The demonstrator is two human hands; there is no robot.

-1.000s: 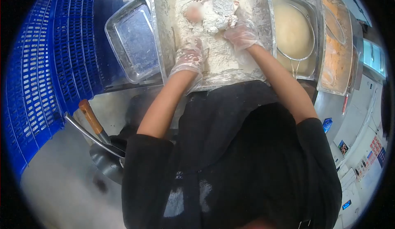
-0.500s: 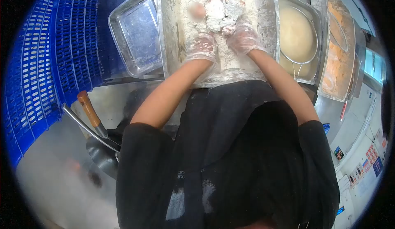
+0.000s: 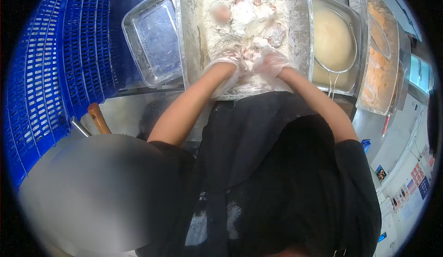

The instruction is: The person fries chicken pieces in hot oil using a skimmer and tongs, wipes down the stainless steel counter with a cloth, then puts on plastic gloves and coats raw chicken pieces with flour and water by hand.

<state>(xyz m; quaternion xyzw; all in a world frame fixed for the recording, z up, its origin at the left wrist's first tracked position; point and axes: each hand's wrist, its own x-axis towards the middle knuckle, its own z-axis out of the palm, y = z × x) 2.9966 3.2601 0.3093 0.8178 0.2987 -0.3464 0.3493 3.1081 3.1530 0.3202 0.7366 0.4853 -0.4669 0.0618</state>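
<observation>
A deep metal tray point(image 3: 302, 40) holds white flour point(image 3: 212, 40) and several flour-coated pieces of what looks like raw meat point(image 3: 251, 14). Down in the flour at its near end is my left hand point(image 3: 228, 59), wearing a clear plastic glove. My right hand point(image 3: 272, 62), gloved the same way, faces it from the right, and the fingertips come close together. Blur and flour hide the fingers, so I cannot make out whether they hold a piece. Just beyond my right hand lies a coated meat piece point(image 3: 274, 34).
To the left are a shallow metal tray point(image 3: 180, 56) and blue plastic baskets point(image 3: 85, 40). Right of the flour stands a pan of pale batter point(image 3: 332, 35) with a wire strainer, then a tray of orange-yellow crumbs point(image 3: 376, 72). A blurred grey round shape point(image 3: 97, 192) covers the lower left, near a wooden handle point(image 3: 98, 118).
Both hands have drawn back toward me and closer together, away from the meat pieces, which now show more. The blurred grey shape has come in at lower left, covering the pan there.
</observation>
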